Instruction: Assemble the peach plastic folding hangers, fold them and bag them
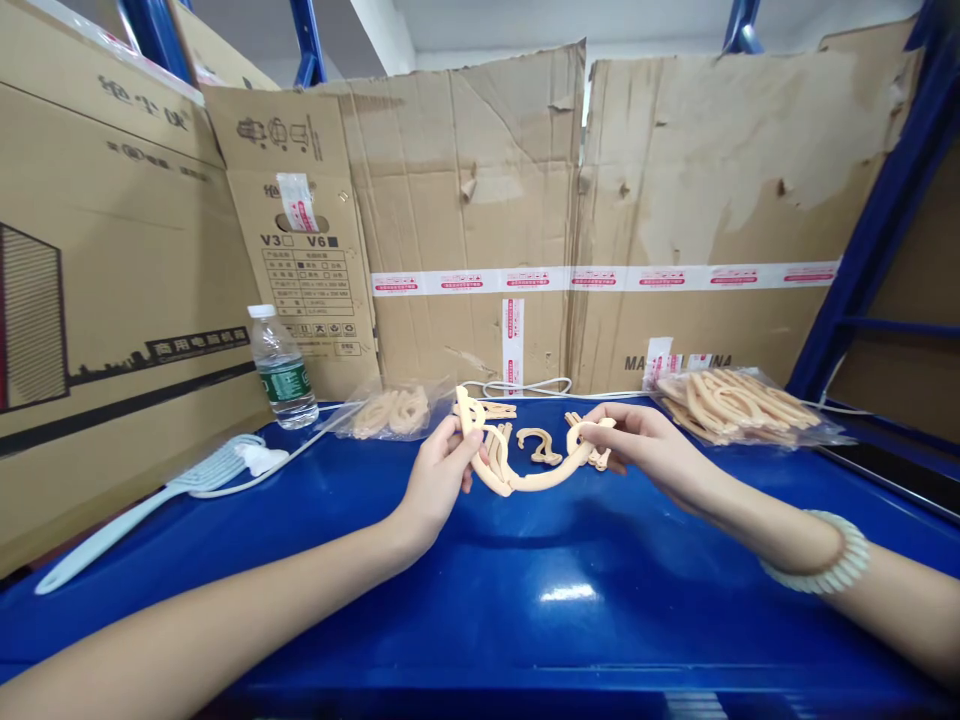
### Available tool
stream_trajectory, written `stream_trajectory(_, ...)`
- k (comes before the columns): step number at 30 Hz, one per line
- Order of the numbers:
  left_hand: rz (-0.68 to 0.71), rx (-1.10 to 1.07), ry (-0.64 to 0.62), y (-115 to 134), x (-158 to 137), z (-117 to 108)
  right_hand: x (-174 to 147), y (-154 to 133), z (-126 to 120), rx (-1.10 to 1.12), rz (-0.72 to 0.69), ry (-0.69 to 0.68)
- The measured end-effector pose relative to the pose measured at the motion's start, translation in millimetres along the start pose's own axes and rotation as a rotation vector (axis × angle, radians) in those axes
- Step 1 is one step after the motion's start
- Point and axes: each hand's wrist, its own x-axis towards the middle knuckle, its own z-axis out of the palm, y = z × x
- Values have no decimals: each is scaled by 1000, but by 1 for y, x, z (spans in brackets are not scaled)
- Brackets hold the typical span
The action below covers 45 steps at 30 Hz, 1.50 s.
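- Grips: left hand [439,475] and right hand [645,442] each pinch one side of one curved beige shape [544,481] above the blue worktop [480,610].
- Behind it: several loose beige pieces [546,458], partly hidden, uncountable.
- Two clear bags [821,428] of beige pieces, one either side.
- Left: one bottle [283,365], one pale blue brush [210,472].

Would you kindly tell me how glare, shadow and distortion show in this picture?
Head view: white glare on the blue table; a soft shadow below the curved beige piece; the blue post at right leans, probably from wide-angle distortion.
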Motion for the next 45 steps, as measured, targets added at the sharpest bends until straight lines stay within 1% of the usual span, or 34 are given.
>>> stream_trajectory(5,-27,14,23,-1,-2,1,3,9,2,255,56,104)
stream_trajectory(7,-45,2,8,-1,-4,3,3,10,2,345,79,98)
stream_trajectory(10,3,22,-57,5,-10,6,1,10,4,424,109,38)
stream_trajectory(11,12,37,-98,7,-12,7,0,10,6,424,122,11)
stream_trajectory(13,-13,62,-206,12,-17,9,-3,12,10,391,138,-60)
stream_trajectory(16,-62,25,-378,14,-20,11,-5,14,14,329,111,-152)
stream_trajectory(19,-173,-112,-518,11,-20,13,-7,17,16,275,45,-142)
stream_trajectory(20,-222,-143,-544,9,-20,14,-7,18,17,254,20,-132)
stream_trajectory(22,-290,-151,-551,6,-20,15,-8,20,19,209,-39,-144)
stream_trajectory(26,-298,-72,-529,2,-22,16,-13,23,23,95,-196,-211)
stream_trajectory(29,-238,35,-563,0,-23,14,-16,24,24,-5,-312,-244)
stream_trajectory(34,-53,253,-641,2,-23,11,-17,26,22,-194,-467,-290)
stream_trajectory(38,139,437,-640,7,-25,10,-19,23,19,-423,-693,-301)
stream_trajectory(40,197,486,-641,8,-26,10,-21,19,18,-519,-784,-318)
stream_trajectory(45,299,563,-652,9,-29,10,-27,12,15,-720,-934,-349)
